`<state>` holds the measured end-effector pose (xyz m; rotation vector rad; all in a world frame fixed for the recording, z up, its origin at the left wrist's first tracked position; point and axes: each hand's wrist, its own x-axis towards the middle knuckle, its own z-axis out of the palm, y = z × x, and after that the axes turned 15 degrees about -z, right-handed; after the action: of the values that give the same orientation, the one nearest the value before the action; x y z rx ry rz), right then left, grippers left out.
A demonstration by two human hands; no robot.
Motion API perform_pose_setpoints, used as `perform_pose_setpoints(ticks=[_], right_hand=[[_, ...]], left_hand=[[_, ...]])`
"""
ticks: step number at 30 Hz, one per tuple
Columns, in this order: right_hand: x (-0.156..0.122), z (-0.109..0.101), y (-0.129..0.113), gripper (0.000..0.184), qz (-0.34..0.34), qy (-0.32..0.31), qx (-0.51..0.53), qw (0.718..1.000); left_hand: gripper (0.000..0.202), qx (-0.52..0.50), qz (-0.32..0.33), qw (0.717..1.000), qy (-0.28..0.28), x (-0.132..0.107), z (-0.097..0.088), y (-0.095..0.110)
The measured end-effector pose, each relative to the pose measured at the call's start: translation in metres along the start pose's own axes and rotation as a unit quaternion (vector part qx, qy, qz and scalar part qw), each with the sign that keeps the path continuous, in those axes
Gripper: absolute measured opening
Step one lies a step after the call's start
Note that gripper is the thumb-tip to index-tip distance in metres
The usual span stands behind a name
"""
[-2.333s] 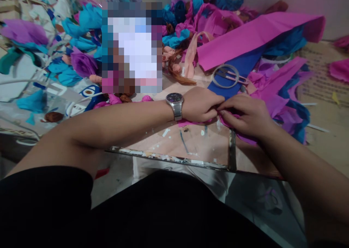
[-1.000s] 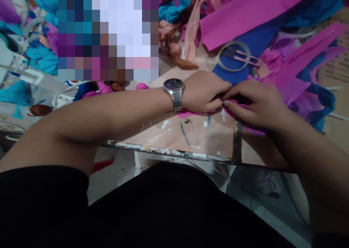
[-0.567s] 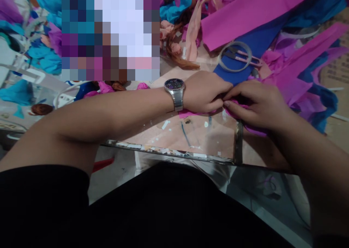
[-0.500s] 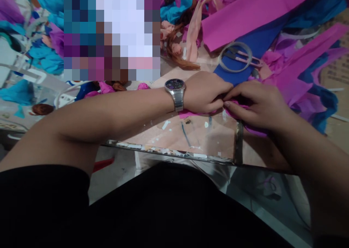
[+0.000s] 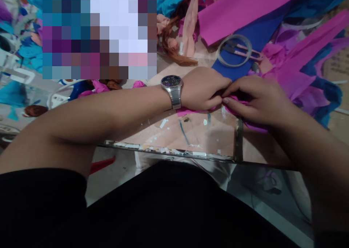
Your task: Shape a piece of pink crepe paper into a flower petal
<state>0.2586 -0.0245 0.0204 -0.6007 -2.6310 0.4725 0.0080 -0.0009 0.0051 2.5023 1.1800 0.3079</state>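
A crumpled strip of bright-pink, thin paper [image 5: 236,109] is kinda half buried under both hands near the front edge of the worn tan tabletop [image 5: 212,135]. It's pinched in the right hand [image 5: 257,99], thumb and forefinger drawn close. The left hand [image 5: 204,90] is curled narrow, but its fingertips are hidden, so whether anything's gripped can't be told. The upper left is blocked by pixelation, and the long flat magenta paper sheet [image 5: 242,13] gets cut off up top.

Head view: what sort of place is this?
Likely a craft workbench: a long pink paper-like sheet, what look like small snips, and a worn tabletop specked with scraps.
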Motion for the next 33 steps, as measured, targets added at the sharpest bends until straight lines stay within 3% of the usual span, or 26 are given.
perform_pose_setpoints(ticks=[21, 33], right_hand=[[-0.0014, 0.0007, 0.0008, 0.014, -0.007, -0.001, -0.005, 1.0], [-0.0015, 0.0037, 0.0027, 0.01, -0.04, 0.038, -0.048, 0.997]], left_hand=[[0.025, 0.024, 0.008, 1.0, 0.004, 0.0002, 0.0014, -0.0032], [0.03, 0.013, -0.002, 1.0, 0.02, -0.0003, 0.0023, -0.0011]])
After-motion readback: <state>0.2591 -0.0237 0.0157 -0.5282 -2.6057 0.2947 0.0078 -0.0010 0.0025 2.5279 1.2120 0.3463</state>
